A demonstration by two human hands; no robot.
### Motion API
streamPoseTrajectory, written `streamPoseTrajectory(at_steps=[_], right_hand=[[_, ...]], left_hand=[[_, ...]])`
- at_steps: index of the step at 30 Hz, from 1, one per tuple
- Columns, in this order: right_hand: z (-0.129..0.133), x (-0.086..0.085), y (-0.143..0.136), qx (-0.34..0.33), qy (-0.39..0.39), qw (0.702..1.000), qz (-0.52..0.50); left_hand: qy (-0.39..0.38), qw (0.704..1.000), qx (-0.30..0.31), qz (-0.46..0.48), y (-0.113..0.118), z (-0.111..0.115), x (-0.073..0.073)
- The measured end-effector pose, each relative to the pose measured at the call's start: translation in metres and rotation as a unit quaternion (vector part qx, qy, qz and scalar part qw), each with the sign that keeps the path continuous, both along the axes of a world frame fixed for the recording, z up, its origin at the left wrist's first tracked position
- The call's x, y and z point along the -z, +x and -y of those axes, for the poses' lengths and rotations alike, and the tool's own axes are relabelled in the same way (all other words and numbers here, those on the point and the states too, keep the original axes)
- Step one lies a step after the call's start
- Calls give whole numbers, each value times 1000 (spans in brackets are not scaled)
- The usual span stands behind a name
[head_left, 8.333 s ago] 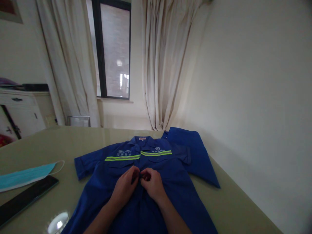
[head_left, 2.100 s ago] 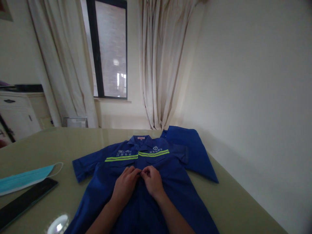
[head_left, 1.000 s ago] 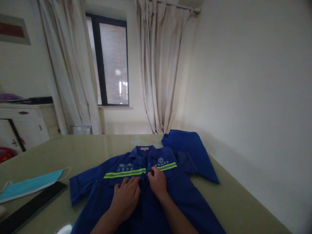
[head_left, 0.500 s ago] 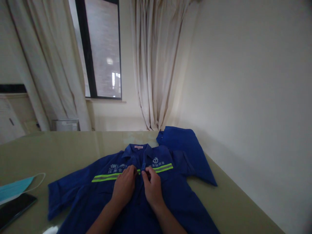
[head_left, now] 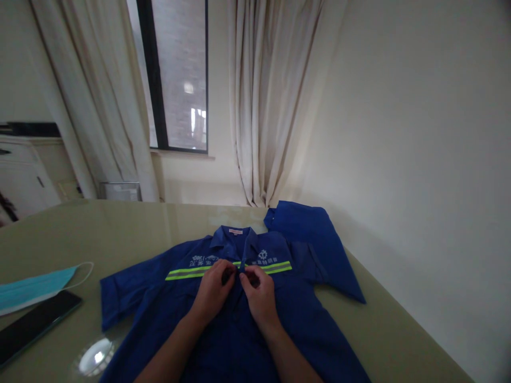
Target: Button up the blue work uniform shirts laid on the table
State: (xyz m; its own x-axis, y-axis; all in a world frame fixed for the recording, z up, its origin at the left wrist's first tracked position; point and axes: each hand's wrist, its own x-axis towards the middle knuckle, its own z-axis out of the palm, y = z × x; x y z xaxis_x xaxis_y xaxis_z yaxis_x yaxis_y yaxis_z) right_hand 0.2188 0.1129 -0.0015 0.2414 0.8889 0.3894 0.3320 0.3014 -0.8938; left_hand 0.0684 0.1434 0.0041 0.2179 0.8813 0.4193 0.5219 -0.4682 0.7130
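A blue work shirt [head_left: 235, 330] with yellow-green and grey stripes across the chest lies spread on the table, its collar pointing away from me. My left hand [head_left: 215, 290] pinches one side of the front opening at stripe height. Close beside it, my right hand [head_left: 258, 295] pinches the other edge with thumb and fingers. The two sets of fingertips nearly meet below the collar. What exactly lies between the fingertips is too small to make out.
Folded blue cloth [head_left: 315, 239] lies behind the shirt's right shoulder. On the left of the greenish table [head_left: 120, 229] are a light-blue mask [head_left: 35, 290], a black phone [head_left: 38, 327] and a round shiny object [head_left: 96, 357]. A wall borders the right side.
The view has shifted, so the shirt and table items appear farther right and slightly higher. My fingertips have come closer together at the front opening.
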Motion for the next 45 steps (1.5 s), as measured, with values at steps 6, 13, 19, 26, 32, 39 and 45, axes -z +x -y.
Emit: streamPoseTrajectory(at_steps=[6,13,19,26,32,39,45], right_hand=[[4,-3,-5,12,14,995,99],[8,-10,-9,44,39,985,165],[9,-9,-11,13,19,977,213],[4,-11,-7,-36,7,992,121],[-7,-1,1,-43,23,998,49],[-4,-2,-2,-62,9,995,73],[-1,-5,-7,-29,-7,992,122]], left_hand=[[10,1000,3,24,-3,0,6],[-2,1000,26,4,0,5,-1],[-22,999,11,24,0,6,-2],[-24,1000,0,18,-2,4,1],[-28,999,7,46,-3,2,2],[-31,996,33,72,-2,2,0],[-71,985,86,133,-3,-2,3]])
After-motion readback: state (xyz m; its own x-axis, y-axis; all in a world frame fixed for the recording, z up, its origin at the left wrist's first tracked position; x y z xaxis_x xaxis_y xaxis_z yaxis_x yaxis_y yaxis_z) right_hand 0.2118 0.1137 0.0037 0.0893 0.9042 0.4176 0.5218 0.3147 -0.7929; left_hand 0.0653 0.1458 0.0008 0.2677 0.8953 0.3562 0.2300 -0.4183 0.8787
